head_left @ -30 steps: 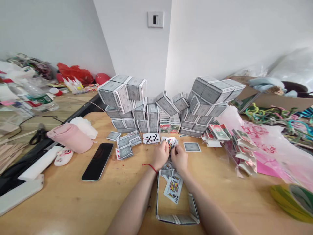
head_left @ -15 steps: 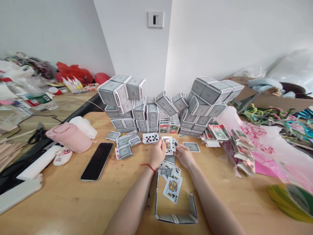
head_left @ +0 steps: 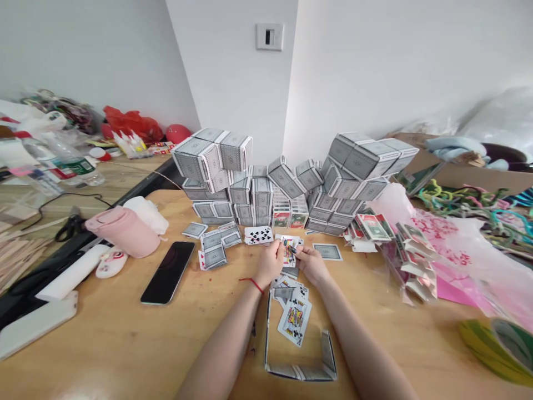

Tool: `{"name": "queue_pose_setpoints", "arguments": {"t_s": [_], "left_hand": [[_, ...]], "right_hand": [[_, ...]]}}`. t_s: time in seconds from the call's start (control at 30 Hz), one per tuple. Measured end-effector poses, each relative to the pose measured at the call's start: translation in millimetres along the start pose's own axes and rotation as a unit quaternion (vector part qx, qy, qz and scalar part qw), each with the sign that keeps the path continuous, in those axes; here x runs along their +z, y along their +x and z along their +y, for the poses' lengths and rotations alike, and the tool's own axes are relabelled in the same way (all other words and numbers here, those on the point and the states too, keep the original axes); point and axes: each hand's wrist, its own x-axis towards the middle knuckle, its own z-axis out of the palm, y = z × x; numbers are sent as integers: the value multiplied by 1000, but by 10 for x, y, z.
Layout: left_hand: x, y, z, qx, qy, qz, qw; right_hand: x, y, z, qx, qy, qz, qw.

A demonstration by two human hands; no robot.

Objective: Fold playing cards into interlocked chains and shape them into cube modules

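My left hand [head_left: 270, 263] and my right hand [head_left: 312, 264] meet over the wooden table [head_left: 125, 333], both pinching a face-up court card [head_left: 289, 251] between them. Right below my hands lies a loose heap of face-up cards [head_left: 293, 311]. These cards sit inside a low square frame made of folded cards [head_left: 300, 371] between my forearms. A face-up spade card [head_left: 258, 235] and a face-down card [head_left: 327, 251] lie just beyond my hands. Behind them rises a wall of grey cubes built of cards [head_left: 266, 183].
A black phone [head_left: 168, 272] and a pink pouch [head_left: 122, 230] lie to the left. Folded red-backed cards [head_left: 375, 228] and pink plastic bags [head_left: 458, 261] fill the right side. A green tape roll [head_left: 495, 344] sits at the front right. Bottles and clutter cover the left desk [head_left: 62, 166].
My hands have lifted the court card slightly and drawn a little apart, the right one moving to the card's right edge. The view has shifted slightly.
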Motion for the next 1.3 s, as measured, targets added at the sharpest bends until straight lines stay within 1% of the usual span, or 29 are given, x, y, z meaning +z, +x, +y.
{"name": "queue_pose_setpoints", "arguments": {"t_s": [0.17, 0.23, 0.3, 0.37, 0.47, 0.57, 0.67, 0.73, 0.9, 0.97, 1.03, 1.1, 1.23, 1.3], "left_hand": [[-46, -4, -34, -5, -7, -18, 1000], [-83, 2, -38, 0, -21, -22, 1000], [-101, 14, -24, 11, -54, -29, 998], [-85, 29, 2, 10, -104, -42, 994], [-18, 46, 25, -22, -174, -54, 983], [40, 50, 15, -73, -237, -39, 968], [65, 51, 3, -128, -326, -4, 937], [71, 54, 12, -146, -359, 17, 922], [77, 65, 63, -166, -399, 61, 900], [79, 70, 72, -174, -416, 62, 891], [80, 76, 71, -183, -421, 52, 887], [82, 82, 68, -184, -412, 47, 891], [81, 94, 50, -161, -382, 45, 909], [71, 98, 25, -141, -367, 36, 919]], "right_hand": [[18, 49, 77, -22, -50, 56, 997], [29, 49, 90, -30, -68, 66, 995], [41, 43, 98, -39, -105, 64, 992], [53, 35, 105, -62, -164, 60, 983], [74, 19, 104, -105, -238, 54, 964], [103, -10, 84, -134, -274, 30, 952], [132, -40, 68, -141, -300, -24, 943], [143, -48, 76, -142, -313, -46, 938], [163, -43, 131, -172, -337, -32, 925], [181, -51, 144, -187, -356, -17, 915], [201, -64, 151, -198, -369, 0, 908], [214, -75, 156, -192, -357, 13, 914], [205, -67, 162, -133, -257, 14, 957], [185, -50, 153, -124, -215, 15, 969]]}}
